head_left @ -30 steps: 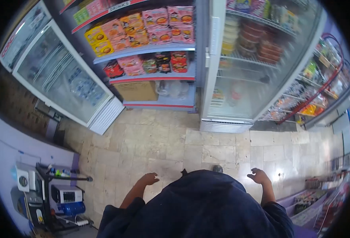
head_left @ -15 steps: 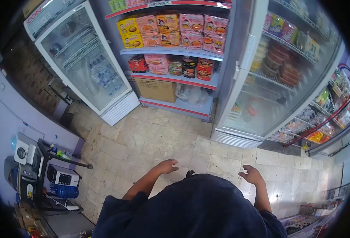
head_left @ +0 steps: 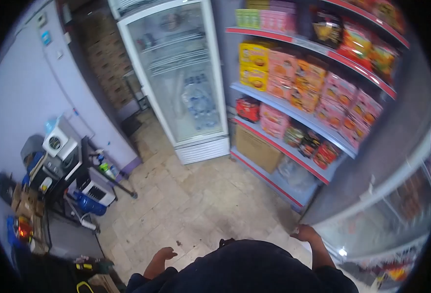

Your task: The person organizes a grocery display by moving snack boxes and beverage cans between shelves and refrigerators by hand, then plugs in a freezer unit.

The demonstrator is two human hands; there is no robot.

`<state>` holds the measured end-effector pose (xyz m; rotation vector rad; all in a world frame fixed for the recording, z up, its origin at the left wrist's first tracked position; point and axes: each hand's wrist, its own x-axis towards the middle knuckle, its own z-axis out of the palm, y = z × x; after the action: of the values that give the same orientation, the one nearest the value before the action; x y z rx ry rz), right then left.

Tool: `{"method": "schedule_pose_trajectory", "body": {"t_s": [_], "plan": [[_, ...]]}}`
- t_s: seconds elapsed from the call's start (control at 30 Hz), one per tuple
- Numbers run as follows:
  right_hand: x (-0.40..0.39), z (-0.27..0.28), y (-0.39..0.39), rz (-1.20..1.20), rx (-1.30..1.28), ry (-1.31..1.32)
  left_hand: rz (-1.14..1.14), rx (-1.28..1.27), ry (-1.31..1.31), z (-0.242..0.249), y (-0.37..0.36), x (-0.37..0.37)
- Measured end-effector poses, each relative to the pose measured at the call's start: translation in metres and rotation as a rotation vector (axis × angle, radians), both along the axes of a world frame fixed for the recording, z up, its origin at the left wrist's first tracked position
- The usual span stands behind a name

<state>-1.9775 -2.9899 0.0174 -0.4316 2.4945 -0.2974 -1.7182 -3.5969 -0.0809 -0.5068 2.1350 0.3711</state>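
My left hand (head_left: 165, 254) hangs low in front of my body, above the floor tiles. Its fingers are loosely bent, a little apart, with nothing in them. On the other side, my right hand (head_left: 305, 233) is held out over the floor, near the foot of the right-hand glass-door fridge (head_left: 371, 229). Nothing shows in its parted thumb and fingers. Neither hand appears to touch anything. Ahead stands a white glass-door fridge (head_left: 203, 150), its door closed, with a pack of water bottles (head_left: 199, 105) inside.
Shelves with red edges (head_left: 274, 178) hold noodle packs (head_left: 281, 68), snack bags (head_left: 356, 44) and a cardboard box (head_left: 257, 149). At left, a black rack (head_left: 86, 146) carries appliances, beside a blue water jug (head_left: 89, 204). Pale tiles (head_left: 186, 195) cover the floor.
My view has turned left, so the shelves and fridges sit further right in the picture. Both hands have dropped lower, and the left wall and rack show more fully.
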Motion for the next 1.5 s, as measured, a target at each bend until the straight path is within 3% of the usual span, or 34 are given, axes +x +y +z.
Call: {"method": "schedule_pose_trajectory", "body": {"t_s": [0.07,0.2,0.27,0.37,0.43,0.47,0.53,0.57,0.63,0.67,0.73,0.77,0.83,0.93,0.97,1.07,1.13,1.27,1.33,1.4,1.43,1.47,1.5], "plan": [[-0.075,0.023,-0.064,0.225,0.191,-0.105,0.134,0.086,0.004,-0.003,0.0,0.014],[-0.175,0.059,-0.203,0.514,-0.06,0.127,0.534,0.15,0.26,0.057,0.022,0.007],[-0.204,0.092,-0.291,0.614,-0.12,0.16,0.622,0.154,0.385,0.057,0.017,0.015],[-0.246,0.092,-0.414,0.797,-0.26,0.321,0.755,0.143,0.312,0.04,-0.012,0.03],[-0.238,0.135,-0.486,0.778,-0.348,0.363,0.889,0.205,0.212,0.01,-0.046,0.061],[-0.237,0.144,-0.514,0.788,-0.503,0.374,0.866,0.2,0.188,0.032,-0.057,0.064],[-0.232,0.167,-0.567,0.803,-0.558,0.359,0.788,-0.082,0.087,0.087,-0.07,0.057],[-0.234,0.171,-0.589,0.841,-0.587,0.37,0.766,-0.076,0.071,0.074,-0.1,0.062],[-0.242,0.174,-0.629,0.85,-0.632,0.403,0.7,0.2,0.091,0.03,-0.173,0.073],[-0.252,0.179,-0.651,0.885,-0.687,0.455,0.688,0.198,0.087,0.019,-0.198,0.063],[-0.274,0.195,-0.69,0.894,-0.634,0.538,0.957,-0.012,0.312,0.014,-0.237,0.048],[-0.288,0.204,-0.708,0.912,-0.577,0.624,0.947,-0.013,0.305,0.015,-0.253,0.038],[-0.315,0.225,-0.746,0.888,-0.615,0.856,0.958,-0.065,0.496,0.038,-0.267,-0.011],[-0.364,0.258,-0.815,0.839,-0.622,1.114,0.786,0.029,0.529,0.006,-0.299,-0.039],[-0.38,0.271,-0.839,0.805,-0.622,1.161,0.818,0.056,0.53,0.048,-0.288,-0.07],[-0.431,0.292,-0.906,0.736,-0.54,1.321,0.819,0.115,0.47,0.0,-0.33,-0.068],[-0.46,0.298,-0.938,0.733,-0.357,1.431,0.824,0.179,0.389,-0.023,-0.358,-0.065],[-0.485,0.297,-0.973,0.816,-0.127,1.457,0.831,0.324,0.271,-0.074,-0.427,-0.066],[-0.533,0.252,-1.021,0.519,-0.32,1.328,0.83,0.394,0.207,-0.093,-0.469,-0.069],[-0.564,0.226,-1.049,0.435,-0.363,1.278,0.809,0.42,0.141,-0.094,-0.496,-0.051],[-0.57,0.216,-1.054,0.357,-0.413,1.244,0.725,0.256,0.227,-0.083,-0.52,-0.062],[-0.565,0.215,-1.056,0.33,-0.391,1.241,0.631,0.102,0.321,-0.07,-0.537,-0.077],[-0.557,0.224,-1.054,0.306,-0.296,1.281,0.666,0.216,0.257,-0.1,-0.58,-0.078]]}}
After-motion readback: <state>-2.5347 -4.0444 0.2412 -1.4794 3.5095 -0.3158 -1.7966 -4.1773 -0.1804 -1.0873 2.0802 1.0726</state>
